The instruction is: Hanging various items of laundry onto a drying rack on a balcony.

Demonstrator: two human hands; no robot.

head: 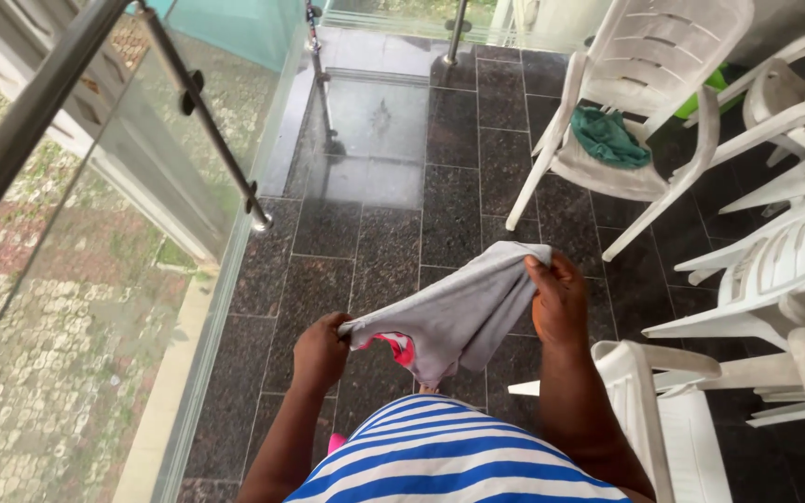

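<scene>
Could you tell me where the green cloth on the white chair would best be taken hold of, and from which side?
Probably at its bunched middle, from above and the chair's open front. The green cloth lies crumpled in a heap on the seat of the white chair, so its raised folds give the fingers something to pinch. The backrest and armrests close off the other sides. Both hands are busy holding a grey garment.

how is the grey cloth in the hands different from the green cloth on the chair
The grey cloth is stretched out in the air between the left hand and right hand; the green cloth lies crumpled on a white plastic chair. The grey cloth looks larger and shows pink inside; the green cloth is one colour. Both are soft fabric.
</scene>
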